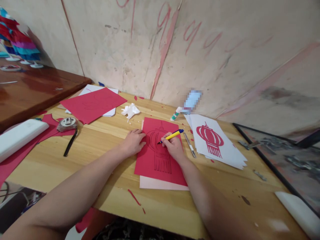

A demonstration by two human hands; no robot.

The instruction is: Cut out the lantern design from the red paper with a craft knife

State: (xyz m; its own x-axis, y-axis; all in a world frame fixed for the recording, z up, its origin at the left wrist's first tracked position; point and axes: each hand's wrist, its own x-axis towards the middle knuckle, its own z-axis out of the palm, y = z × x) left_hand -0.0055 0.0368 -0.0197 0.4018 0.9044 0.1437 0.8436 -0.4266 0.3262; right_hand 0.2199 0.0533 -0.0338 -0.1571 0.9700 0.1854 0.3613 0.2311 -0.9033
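A red sheet of paper (146, 163) lies on the wooden table, with a lantern and its tassels drawn on it in dark lines. Under it a paler sheet (160, 182) shows along the lower edge. My right hand (175, 148) grips a yellow pen (172, 135) with a dark blue end, its tip at the middle of the drawn lantern. At the left edge of the red sheet, my left hand (133, 142) rests with fingers spread, holding nothing. To the right lies a slim silver and white pen or knife (190, 145).
White sheets (225, 146) bearing a red cut-paper lantern (210, 136) lie right. Behind are a glue stick (176, 113), a blurred phone (192, 100) and crumpled tissue (130, 110). Leftward are another red sheet (100, 101), a tape measure (67, 124) and a white box-like object (22, 136).
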